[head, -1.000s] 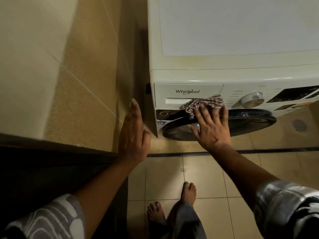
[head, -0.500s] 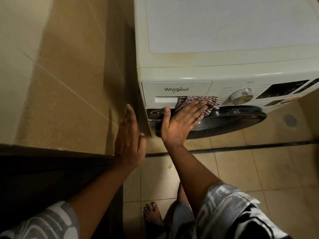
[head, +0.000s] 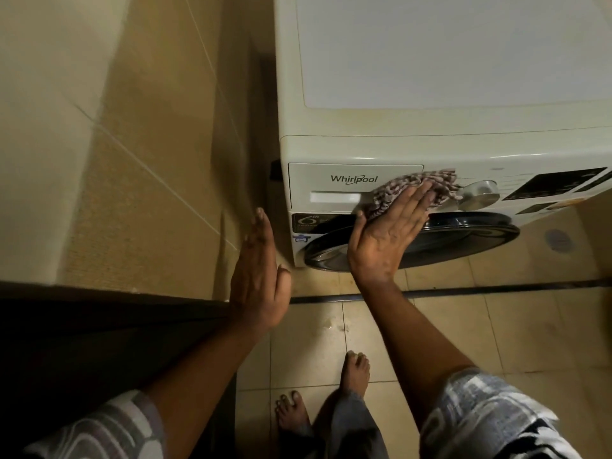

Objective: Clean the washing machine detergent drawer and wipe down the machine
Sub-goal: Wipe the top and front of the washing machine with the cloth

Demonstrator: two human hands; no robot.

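nearest the camera, two patterned sleeves framed the view: the left sleeve [head: 99, 432] and the right sleeve [head: 490, 419]. between them, two bare feet [head: 356, 369] stood on the beige tiled floor [head: 513, 326].

the left hand [head: 258, 276] was held edge-on with fingers straight and together, gripping nothing, beside the corner of the tiled wall [head: 116, 144]. contact with the wall could not be determined.

the right hand [head: 387, 233] lay flat with fingers extended, not curled. its fingertips pressed a checked cloth [head: 420, 190] against the front panel of the washing machine [head: 447, 61]. the heel of the hand overlapped the rim of the dark round door [head: 463, 230].

the cloth sat bunched at the right edge of the detergent drawer [head: 347, 185], between the drawer and the silver dial [head: 480, 193], touching or just beside the dial. the drawer was closed, flush with the panel, at the upper left of the machine front, and carried the "whirlpool" label.

a dark display [head: 556, 182] lay to the right of the dial. beyond the panel, the flat pale top of the machine extended to the frame edge.
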